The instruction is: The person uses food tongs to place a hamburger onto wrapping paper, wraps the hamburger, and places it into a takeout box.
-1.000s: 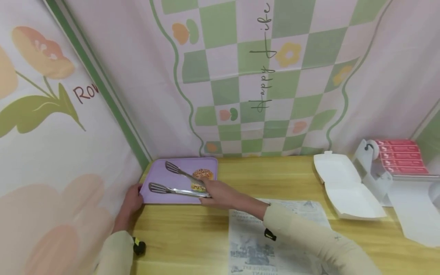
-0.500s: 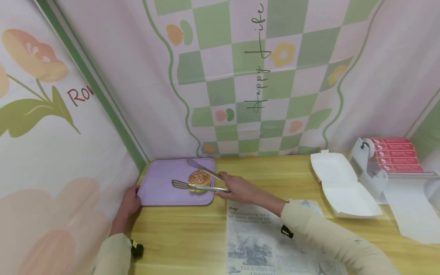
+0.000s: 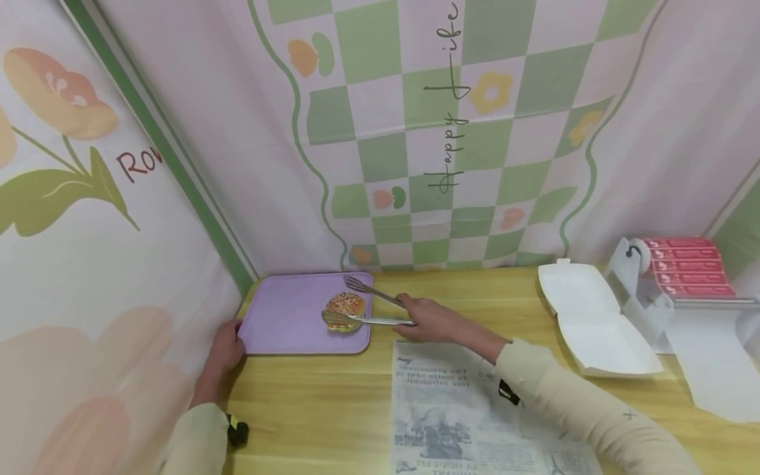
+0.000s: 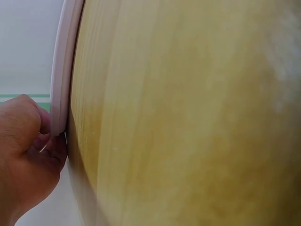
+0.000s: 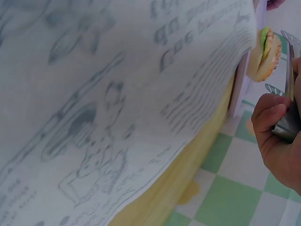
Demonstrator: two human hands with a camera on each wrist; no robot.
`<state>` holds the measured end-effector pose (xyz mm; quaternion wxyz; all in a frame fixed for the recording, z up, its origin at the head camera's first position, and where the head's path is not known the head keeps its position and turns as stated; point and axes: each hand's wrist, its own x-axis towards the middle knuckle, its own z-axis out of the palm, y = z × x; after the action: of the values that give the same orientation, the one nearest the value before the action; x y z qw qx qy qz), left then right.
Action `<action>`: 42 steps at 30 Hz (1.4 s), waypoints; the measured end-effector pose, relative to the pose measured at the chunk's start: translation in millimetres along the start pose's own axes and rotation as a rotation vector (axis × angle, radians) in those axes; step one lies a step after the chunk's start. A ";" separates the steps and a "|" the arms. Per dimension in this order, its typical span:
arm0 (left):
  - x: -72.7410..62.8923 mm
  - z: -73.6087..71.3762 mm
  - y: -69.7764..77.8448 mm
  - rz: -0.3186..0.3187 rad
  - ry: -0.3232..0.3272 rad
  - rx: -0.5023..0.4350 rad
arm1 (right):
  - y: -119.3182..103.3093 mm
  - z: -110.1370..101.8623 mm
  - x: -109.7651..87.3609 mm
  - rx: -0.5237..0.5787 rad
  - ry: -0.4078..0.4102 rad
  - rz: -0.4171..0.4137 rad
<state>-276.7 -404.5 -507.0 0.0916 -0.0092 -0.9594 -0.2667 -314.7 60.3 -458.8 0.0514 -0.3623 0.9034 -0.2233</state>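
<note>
A purple tray (image 3: 285, 323) lies at the table's back left corner. My left hand (image 3: 227, 346) pinches its left edge, with thumb and fingers at the tray's rim (image 4: 66, 70) in the left wrist view. On the tray's right part sits a seeded burger (image 3: 346, 302) with green filling at its lower side. From the right, my right hand (image 3: 432, 320) grips metal tongs (image 3: 382, 321) by the handles. The tongs' slotted ends are spread apart; the nearer one overlaps the burger, and the farther one is above its back side. In the right wrist view, the burger (image 5: 275, 54) appears beyond the tongs.
A newspaper-print sheet (image 3: 439, 409) lies on the wooden table (image 3: 309, 409), under my right forearm. Farther right stand an open white clamshell box (image 3: 611, 336) and a dispenser with a roll of red labels (image 3: 691, 267). Printed curtains (image 3: 380, 158) rise behind and left.
My right hand has drawn the tongs rightward across the tray, from left of the burger to its two sides. My left hand stays at the tray's edge.
</note>
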 end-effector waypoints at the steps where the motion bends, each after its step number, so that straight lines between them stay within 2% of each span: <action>1: 0.1 0.0 -0.1 0.001 0.001 -0.003 | 2.1 0.6 0.5 -0.004 -0.013 0.010; 6: -0.4 -1.2 0.1 -0.011 -0.014 -0.002 | 10.2 1.7 2.7 -0.014 -0.081 0.042; 10: -1.6 -2.2 1.7 -0.032 -0.032 0.006 | 13.9 0.1 5.0 0.000 -0.115 0.017; 14: -2.0 -1.6 3.1 -0.025 -0.025 0.013 | 17.9 -0.6 6.4 -0.011 -0.121 -0.017; 20: -1.3 -1.7 3.5 -0.014 -0.023 0.024 | 22.6 -1.2 5.1 -0.007 -0.123 -0.025; 27: -2.7 -1.5 1.5 0.028 0.016 0.031 | 24.0 -9.6 -3.4 0.022 -0.102 -0.052; 35: -1.3 -2.1 6.4 0.003 -0.024 0.046 | 19.7 -31.0 -34.5 0.049 -0.068 -0.087; 38: -1.4 -2.5 7.1 0.017 -0.022 0.052 | 18.1 -40.1 -51.4 0.047 -0.063 -0.075; 42: -1.9 -3.9 7.1 0.003 -0.041 0.063 | 18.0 -50.5 -79.2 0.065 -0.072 -0.054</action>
<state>-273.7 -400.3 -500.5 0.0725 -0.0134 -0.9690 -0.2358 -281.0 143.9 -427.0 0.0896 -0.3924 0.8833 -0.2405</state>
